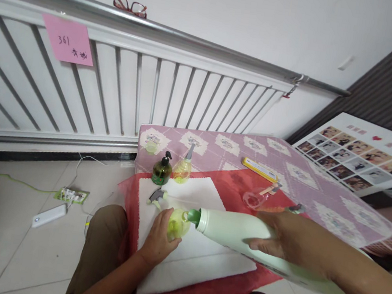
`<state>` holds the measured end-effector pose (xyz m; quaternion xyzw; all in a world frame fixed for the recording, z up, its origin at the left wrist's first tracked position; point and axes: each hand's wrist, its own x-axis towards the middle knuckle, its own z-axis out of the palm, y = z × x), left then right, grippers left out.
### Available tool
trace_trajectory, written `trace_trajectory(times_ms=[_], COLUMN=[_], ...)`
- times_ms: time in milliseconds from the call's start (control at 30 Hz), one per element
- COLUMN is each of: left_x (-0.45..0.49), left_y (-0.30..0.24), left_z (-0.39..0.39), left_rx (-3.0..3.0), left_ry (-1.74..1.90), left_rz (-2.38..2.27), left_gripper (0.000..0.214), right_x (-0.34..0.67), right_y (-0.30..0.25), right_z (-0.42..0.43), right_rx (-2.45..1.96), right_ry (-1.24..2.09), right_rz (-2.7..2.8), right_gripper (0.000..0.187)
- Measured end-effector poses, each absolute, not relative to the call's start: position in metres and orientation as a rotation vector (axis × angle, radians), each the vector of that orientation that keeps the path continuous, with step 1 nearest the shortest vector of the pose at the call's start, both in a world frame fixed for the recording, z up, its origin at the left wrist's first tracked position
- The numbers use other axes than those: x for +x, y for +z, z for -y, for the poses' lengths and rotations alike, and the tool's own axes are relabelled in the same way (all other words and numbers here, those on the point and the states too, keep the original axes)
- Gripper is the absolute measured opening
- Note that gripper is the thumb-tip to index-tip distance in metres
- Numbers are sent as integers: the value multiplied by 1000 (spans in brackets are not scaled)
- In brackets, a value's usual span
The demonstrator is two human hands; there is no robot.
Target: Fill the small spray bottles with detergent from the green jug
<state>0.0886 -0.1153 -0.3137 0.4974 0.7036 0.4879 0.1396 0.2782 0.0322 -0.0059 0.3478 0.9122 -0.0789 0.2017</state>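
Observation:
My right hand [287, 237] grips a large pale green bottle [238, 233], tipped on its side with its green neck pointing left. My left hand [158, 239] is wrapped round a small clear yellow-green bottle [177, 223], held upright on a white cloth [198, 259]. The big bottle's neck touches the small bottle's mouth. A grey spray head [157, 196] lies on the cloth just behind my left hand.
A dark green pump bottle [162, 169] and a yellow nozzle bottle [183, 167] stand at the cloth's far edge. A clear funnel [255, 197] and a yellow box [259, 169] lie on the patterned table [307, 182]. A radiator [116, 92] and floor cables [65, 192] lie beyond.

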Motion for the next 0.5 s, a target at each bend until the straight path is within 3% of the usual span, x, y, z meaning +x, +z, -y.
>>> trace_trajectory(times_ms=[500], left_x=[89], left_y=[-314], left_z=[115], left_rx=[1439], left_ry=[1415], left_rz=[-2026], left_gripper=[83], right_x=[276], right_y=[-2], right_z=[-28], right_rx=[970], right_ry=[-202], right_rz=[-2526], right_gripper=[32])
